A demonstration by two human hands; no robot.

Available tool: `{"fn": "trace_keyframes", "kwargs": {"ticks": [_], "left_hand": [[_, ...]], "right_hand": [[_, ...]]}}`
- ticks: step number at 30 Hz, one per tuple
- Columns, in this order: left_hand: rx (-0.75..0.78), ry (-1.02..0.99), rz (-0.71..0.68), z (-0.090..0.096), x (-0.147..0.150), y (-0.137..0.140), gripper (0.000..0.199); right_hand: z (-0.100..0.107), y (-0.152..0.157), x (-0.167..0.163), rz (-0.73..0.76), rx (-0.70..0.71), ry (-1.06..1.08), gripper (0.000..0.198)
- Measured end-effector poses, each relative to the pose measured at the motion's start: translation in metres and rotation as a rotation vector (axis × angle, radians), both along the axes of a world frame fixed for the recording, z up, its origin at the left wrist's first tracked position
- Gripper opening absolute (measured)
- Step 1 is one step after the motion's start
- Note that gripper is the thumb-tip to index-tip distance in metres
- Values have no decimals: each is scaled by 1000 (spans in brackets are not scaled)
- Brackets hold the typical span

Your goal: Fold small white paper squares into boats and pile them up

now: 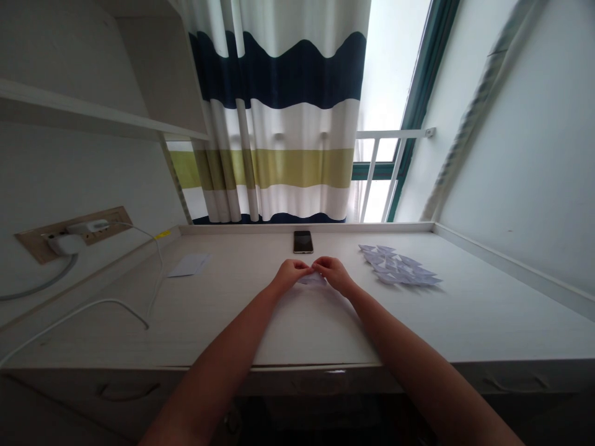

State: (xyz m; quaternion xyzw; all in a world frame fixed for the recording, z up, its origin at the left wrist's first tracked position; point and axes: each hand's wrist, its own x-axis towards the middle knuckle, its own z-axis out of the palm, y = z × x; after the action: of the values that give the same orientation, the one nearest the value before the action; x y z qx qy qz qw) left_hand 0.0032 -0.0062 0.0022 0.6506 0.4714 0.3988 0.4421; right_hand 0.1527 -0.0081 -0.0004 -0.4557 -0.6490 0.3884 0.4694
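Over the middle of the white desk, my left hand (294,271) and my right hand (331,271) come together at the fingertips. Both pinch a small piece of white paper (312,280), which shows below and between the fingers; its exact folds are too small to make out. Just beyond my hands lies a smartphone (303,242) with a dark screen. To the right rests a cluster of folded paper pieces (400,267), pointed in shape and laid in overlapping rows. A flat stack of white paper (188,265) lies at the left.
A white cable (159,266) runs from a wall socket (74,234) down onto the desk's left side. A low rim (260,229) borders the desk's back, before a striped curtain (283,124) and window. Drawer handles (129,391) are under the front edge.
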Motion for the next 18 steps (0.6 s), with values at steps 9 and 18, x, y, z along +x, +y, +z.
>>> {"fn": "trace_keyframes", "kwargs": {"ticks": [9, 18], "left_hand": [[-184, -178, -144, 1, 0, -3, 37], [-213, -232, -191, 2, -1, -5, 34]], "right_hand": [[0, -1, -1, 7, -25, 88, 18], [3, -3, 0, -16, -5, 27, 19]]}}
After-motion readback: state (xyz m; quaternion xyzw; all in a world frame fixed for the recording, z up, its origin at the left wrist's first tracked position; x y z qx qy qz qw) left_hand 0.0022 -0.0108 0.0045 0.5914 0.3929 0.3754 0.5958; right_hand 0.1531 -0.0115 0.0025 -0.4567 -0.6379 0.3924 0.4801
